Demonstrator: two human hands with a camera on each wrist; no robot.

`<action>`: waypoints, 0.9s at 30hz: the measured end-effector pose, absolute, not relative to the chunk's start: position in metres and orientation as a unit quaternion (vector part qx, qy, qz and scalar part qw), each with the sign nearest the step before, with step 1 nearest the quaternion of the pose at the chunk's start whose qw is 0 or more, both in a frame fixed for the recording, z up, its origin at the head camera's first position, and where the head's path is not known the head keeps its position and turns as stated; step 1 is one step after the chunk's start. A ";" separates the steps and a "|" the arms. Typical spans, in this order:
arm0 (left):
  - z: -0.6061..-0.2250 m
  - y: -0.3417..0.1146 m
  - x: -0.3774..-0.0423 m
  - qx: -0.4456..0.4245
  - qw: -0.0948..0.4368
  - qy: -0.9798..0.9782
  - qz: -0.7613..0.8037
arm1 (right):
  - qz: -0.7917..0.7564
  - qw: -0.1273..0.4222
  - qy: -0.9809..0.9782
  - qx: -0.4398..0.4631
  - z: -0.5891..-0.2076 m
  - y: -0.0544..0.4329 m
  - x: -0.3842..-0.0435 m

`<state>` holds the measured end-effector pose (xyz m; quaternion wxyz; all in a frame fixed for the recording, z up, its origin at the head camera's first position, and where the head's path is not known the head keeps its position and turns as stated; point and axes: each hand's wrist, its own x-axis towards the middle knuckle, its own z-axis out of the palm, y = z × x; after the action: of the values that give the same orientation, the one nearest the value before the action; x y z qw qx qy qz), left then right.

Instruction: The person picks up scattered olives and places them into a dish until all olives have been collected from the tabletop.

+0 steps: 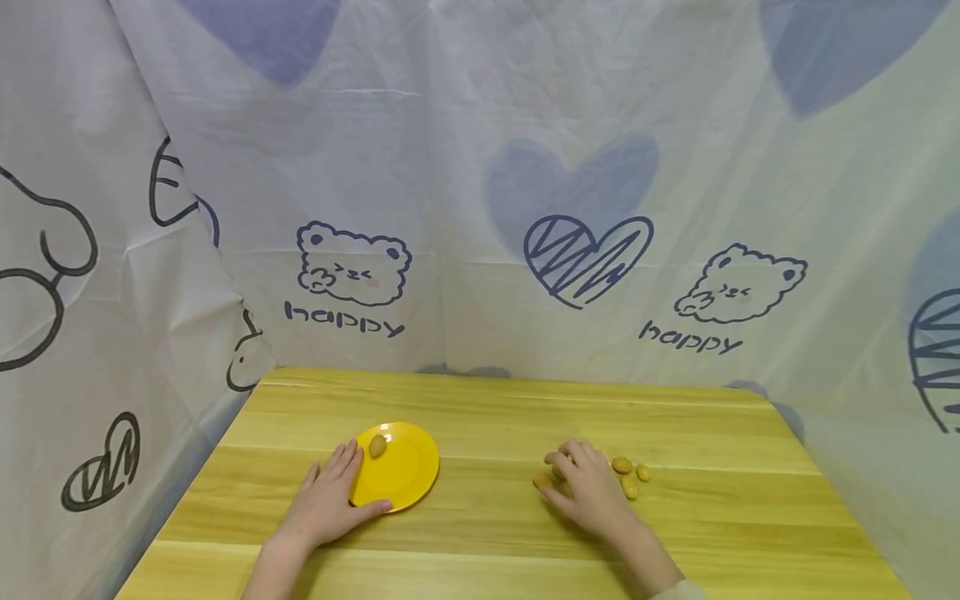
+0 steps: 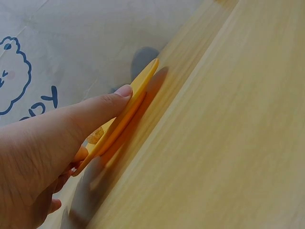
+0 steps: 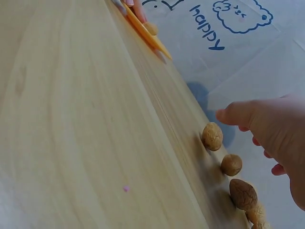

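Note:
My left hand rests at the left side of a yellow plate, fingers straight along its rim. Its thumb lies on the near edge. One brown nut sits on the plate near the fingertips. On the right, my right hand is over a small group of tan nuts, fingers loosely bent and thumb apart from them. A nut lies just below the thumb tip in the right wrist view, beside a rounder one and a darker pointed one. Nothing shows in its grasp.
Several more nuts lie to the right of my right hand. The wooden table spans the space between both hands. A pale printed cloth hangs behind the table and along its sides. A tiny pink speck marks the tabletop.

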<state>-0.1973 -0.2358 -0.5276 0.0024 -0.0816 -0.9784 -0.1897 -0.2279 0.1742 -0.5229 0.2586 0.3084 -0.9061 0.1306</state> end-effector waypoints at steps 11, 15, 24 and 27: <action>-0.527 -0.236 -0.198 -0.082 0.002 -0.979 -0.189 | 0.096 0.212 -0.924 0.303 -0.525 0.172 -0.232; -0.526 -0.236 -0.198 -0.081 0.001 -0.979 -0.188 | 0.087 0.191 -0.932 0.296 -0.524 0.170 -0.232; -0.526 -0.236 -0.198 -0.080 -0.001 -0.978 -0.191 | 0.084 0.181 -0.933 0.298 -0.521 0.166 -0.233; -0.527 -0.236 -0.198 -0.080 -0.002 -0.978 -0.191 | 0.085 0.183 -0.932 0.302 -0.521 0.165 -0.234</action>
<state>-0.1983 -0.2359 -0.5265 -0.0019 -0.0797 -0.9783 -0.1912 -0.2338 0.1653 -0.5209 0.1830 0.3021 -0.9317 0.0848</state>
